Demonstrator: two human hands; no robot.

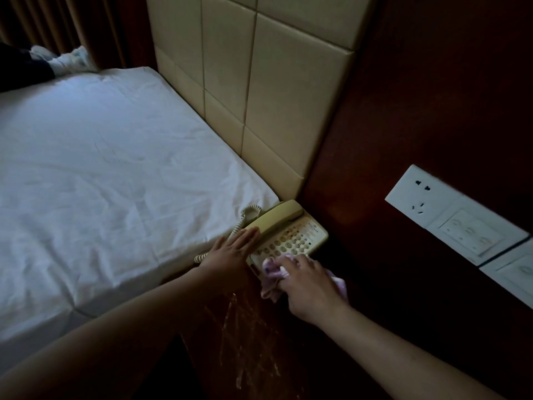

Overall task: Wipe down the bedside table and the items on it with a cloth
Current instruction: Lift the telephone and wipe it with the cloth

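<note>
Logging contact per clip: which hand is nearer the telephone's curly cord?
Left. The left hand lies flat against the cream push-button telephone, right beside its coiled cord. The right hand holds the lilac cloth at the telephone's front edge.

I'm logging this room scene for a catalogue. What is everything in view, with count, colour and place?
telephone: one, cream, far end of the table, handset in its cradle
coiled cord: one, cream, left of the telephone
cloth: one, pale pink, on the telephone's near edge
bedside table: one, dark wood, scuffed, centre
bed sheet: one, white, left
headboard: one, beige, padded panels, behind the bed
wall plates: white, an outlet and switches, right wall
left hand: flat against the telephone's left side
right hand: grips the cloth
</note>
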